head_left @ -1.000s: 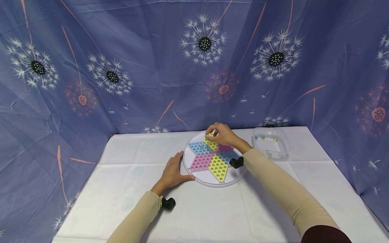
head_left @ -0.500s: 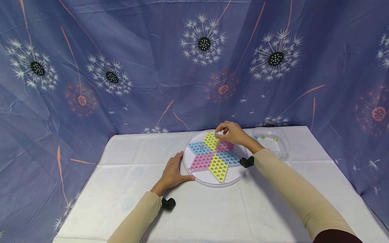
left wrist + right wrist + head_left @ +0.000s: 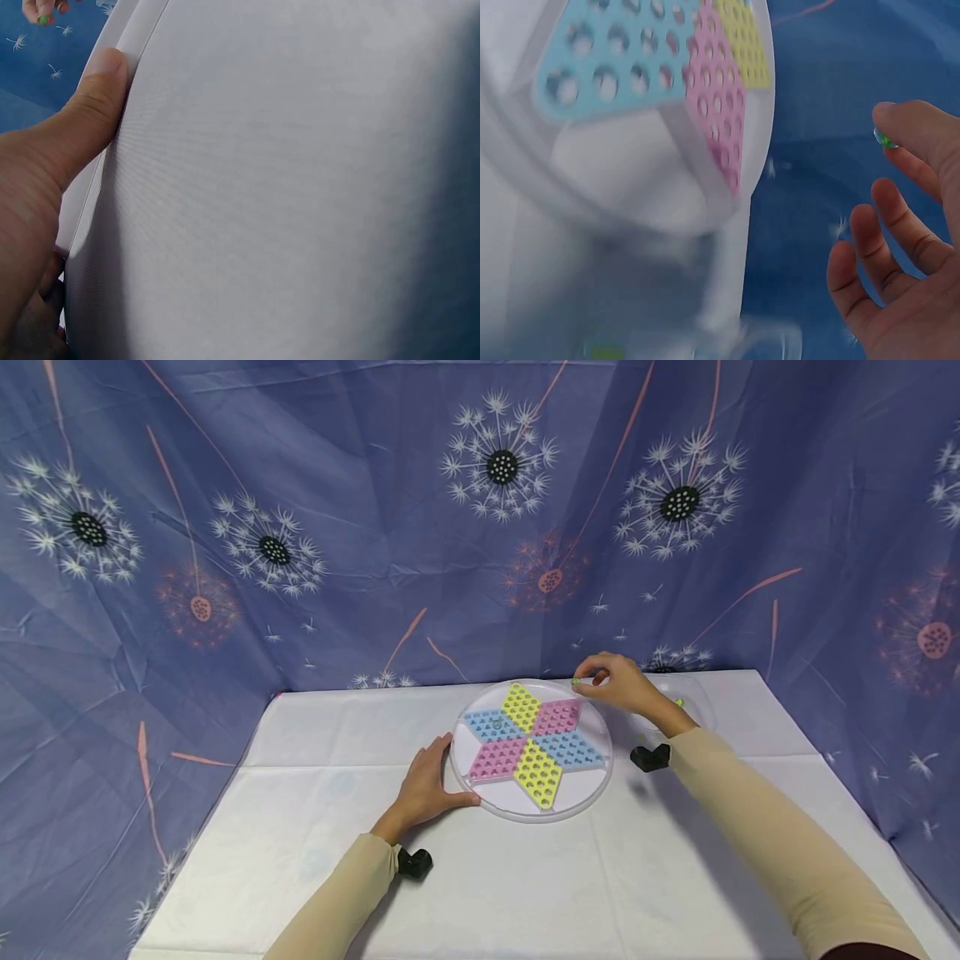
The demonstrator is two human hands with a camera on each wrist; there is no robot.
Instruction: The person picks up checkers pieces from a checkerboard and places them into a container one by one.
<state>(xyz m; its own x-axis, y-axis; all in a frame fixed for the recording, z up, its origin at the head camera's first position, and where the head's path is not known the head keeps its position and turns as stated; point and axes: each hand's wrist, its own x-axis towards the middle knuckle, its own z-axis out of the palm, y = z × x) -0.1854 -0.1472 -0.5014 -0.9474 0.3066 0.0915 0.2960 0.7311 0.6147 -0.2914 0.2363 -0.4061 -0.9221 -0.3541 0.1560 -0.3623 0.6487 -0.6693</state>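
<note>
A round white Chinese checkers board [image 3: 487, 697], with a star of yellow, pink and blue points, lies flat on the table. My left hand [image 3: 423, 787] rests against its left rim, fingers extended along the side and the thumb [image 3: 97, 94] touching the edge. To the right of the board and above the table, my right hand [image 3: 628, 687] pinches a green marble [image 3: 886, 139] between thumb and index finger. The right wrist view shows its other fingers loosely bent. One clear marble [image 3: 497, 724] sits in the upper left blue point.
A clear plastic container [image 3: 705, 710] stands behind the right hand, partly hidden by it, with a yellow-green marble [image 3: 679, 702] visible inside. White cloth covers the table [image 3: 517, 885]. A blue dandelion-print curtain [image 3: 390, 527] hangs behind the table's far edge.
My right hand has moved right from above the far yellow point to beyond the board, near the container, still pinching the green marble. The left hand and the board have stayed in place.
</note>
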